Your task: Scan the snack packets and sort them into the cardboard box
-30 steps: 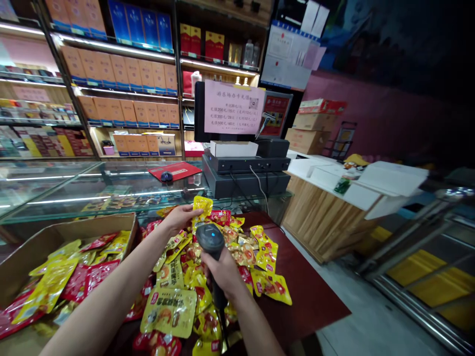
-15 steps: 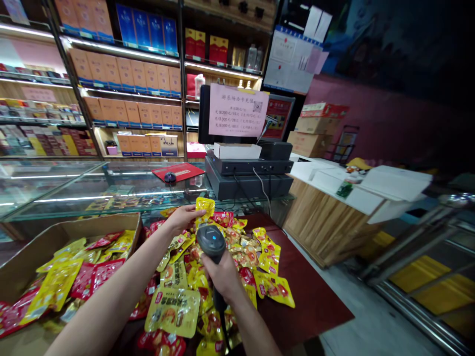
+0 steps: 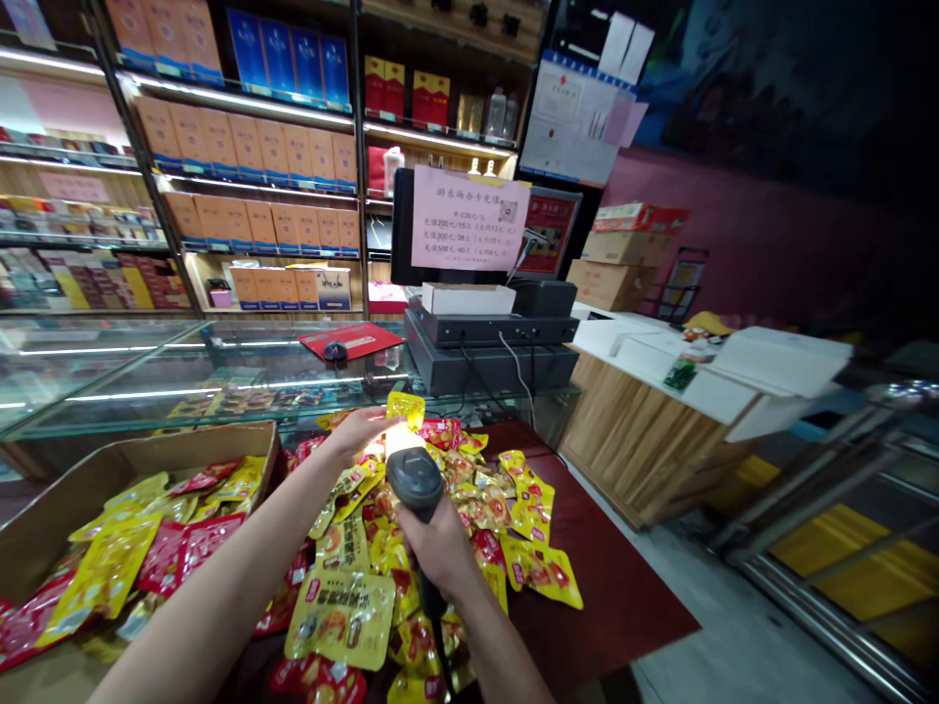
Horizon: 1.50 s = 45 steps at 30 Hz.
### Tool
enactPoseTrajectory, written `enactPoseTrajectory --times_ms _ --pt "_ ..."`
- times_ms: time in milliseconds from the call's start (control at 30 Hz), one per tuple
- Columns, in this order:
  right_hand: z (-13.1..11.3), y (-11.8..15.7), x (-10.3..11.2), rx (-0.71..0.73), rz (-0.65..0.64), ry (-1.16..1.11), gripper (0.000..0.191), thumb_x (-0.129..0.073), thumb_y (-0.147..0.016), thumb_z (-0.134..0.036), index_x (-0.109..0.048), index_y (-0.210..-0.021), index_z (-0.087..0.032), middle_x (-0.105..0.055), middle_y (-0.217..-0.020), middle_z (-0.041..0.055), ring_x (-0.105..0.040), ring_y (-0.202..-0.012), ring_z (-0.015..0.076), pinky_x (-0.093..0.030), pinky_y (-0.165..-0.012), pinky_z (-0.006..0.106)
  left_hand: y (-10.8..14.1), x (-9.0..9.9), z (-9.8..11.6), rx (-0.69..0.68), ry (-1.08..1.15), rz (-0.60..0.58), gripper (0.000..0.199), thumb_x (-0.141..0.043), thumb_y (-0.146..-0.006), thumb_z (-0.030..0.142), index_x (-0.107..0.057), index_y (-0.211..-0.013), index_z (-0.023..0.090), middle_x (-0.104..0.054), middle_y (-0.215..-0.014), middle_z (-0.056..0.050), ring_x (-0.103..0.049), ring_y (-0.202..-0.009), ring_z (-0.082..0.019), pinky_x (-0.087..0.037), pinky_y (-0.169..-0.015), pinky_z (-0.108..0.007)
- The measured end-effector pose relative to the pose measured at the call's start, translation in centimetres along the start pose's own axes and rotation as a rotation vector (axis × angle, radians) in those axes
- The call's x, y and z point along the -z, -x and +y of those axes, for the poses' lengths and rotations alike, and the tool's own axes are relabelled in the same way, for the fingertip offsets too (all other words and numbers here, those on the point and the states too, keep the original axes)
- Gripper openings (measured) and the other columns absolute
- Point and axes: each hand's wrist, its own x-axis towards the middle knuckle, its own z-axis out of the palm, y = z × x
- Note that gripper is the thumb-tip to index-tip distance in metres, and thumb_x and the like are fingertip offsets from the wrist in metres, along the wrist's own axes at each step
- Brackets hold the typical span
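Observation:
My left hand (image 3: 361, 434) pinches a small yellow packet (image 3: 406, 409) above the far side of a heap of snack packets. A black handheld scanner (image 3: 415, 477) is gripped in my right hand (image 3: 440, 546), its head just below the yellow packet. Bright light from the scanner falls on the packet's lower part and on my left fingertips. Red, yellow and gold packets (image 3: 343, 616) lie heaped under both hands on a dark red tabletop (image 3: 616, 606). The scanner's cable runs down toward the near edge.
At left, an open cardboard box (image 3: 147, 452) holds more packets. Behind are a glass counter (image 3: 168, 391), a mouse (image 3: 335, 351) on a red mat, and a monitor with a pink notice (image 3: 469, 220) above a cash drawer (image 3: 491, 367). A wooden cabinet (image 3: 631, 440) stands at right.
The scanner's light has come on and shines on the yellow packet; the blue spot on its top no longer shows. Both hands have hardly moved.

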Motion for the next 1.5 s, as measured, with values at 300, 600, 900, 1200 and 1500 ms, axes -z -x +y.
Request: enactPoseTrajectory --times_ms 300,600,900,1200,1500 --pt "-2.6 -3.0 1.0 0.156 0.122 -0.207 0.028 -0.068 -0.062 -0.021 -0.067 -0.090 -0.017 -0.069 -0.086 0.0017 -0.060 -0.084 0.0167 -0.043 -0.079 0.024 1.4 -1.0 1.0 0.121 0.009 0.051 0.048 -0.082 -0.051 0.041 -0.069 -0.088 0.015 -0.067 -0.071 0.000 -0.057 -0.055 -0.009 -0.043 -0.052 -0.021" --pt "-7.9 -4.9 -6.7 -0.112 -0.343 -0.466 0.018 -0.068 -0.060 -0.020 -0.065 -0.076 -0.014 -0.061 -0.060 -0.0038 -0.051 -0.052 0.0078 -0.038 -0.055 0.020 9.2 7.9 3.3 0.205 0.182 0.175 0.043 -0.069 -0.068 0.051 -0.066 -0.090 0.014 -0.069 -0.085 -0.008 -0.063 -0.065 -0.015 -0.050 -0.061 -0.026" --pt "-11.0 -3.3 -18.1 -0.157 -0.643 -0.496 0.015 -0.066 -0.057 -0.017 -0.064 -0.072 -0.013 -0.057 -0.056 -0.0055 -0.047 -0.051 0.0064 -0.035 -0.053 0.019 18.9 17.1 6.7 0.170 0.081 0.643 0.052 -0.053 -0.078 0.060 -0.064 -0.104 0.016 -0.064 -0.114 -0.012 -0.059 -0.103 -0.024 -0.050 -0.078 -0.032" --pt "-9.1 -3.5 -12.5 -0.197 -0.534 -0.481 0.020 -0.069 -0.056 -0.021 -0.065 -0.074 -0.014 -0.056 -0.057 -0.0038 -0.047 -0.052 0.0078 -0.034 -0.051 0.020 15.6 13.3 4.5 0.213 0.156 0.552 0.049 -0.056 -0.080 0.051 -0.059 -0.110 0.013 -0.060 -0.119 -0.015 -0.054 -0.112 -0.024 -0.044 -0.091 -0.035" --pt "-4.8 -5.6 0.8 -0.238 -0.098 -0.477 0.019 -0.071 -0.056 -0.024 -0.059 -0.070 -0.016 -0.054 -0.053 -0.0045 -0.045 -0.046 0.0072 -0.034 -0.046 0.020 6.3 1.1 1.8 0.316 0.313 0.148 0.039 -0.047 -0.088 0.044 -0.057 -0.108 0.012 -0.064 -0.107 -0.012 -0.062 -0.093 -0.020 -0.049 -0.079 -0.030"
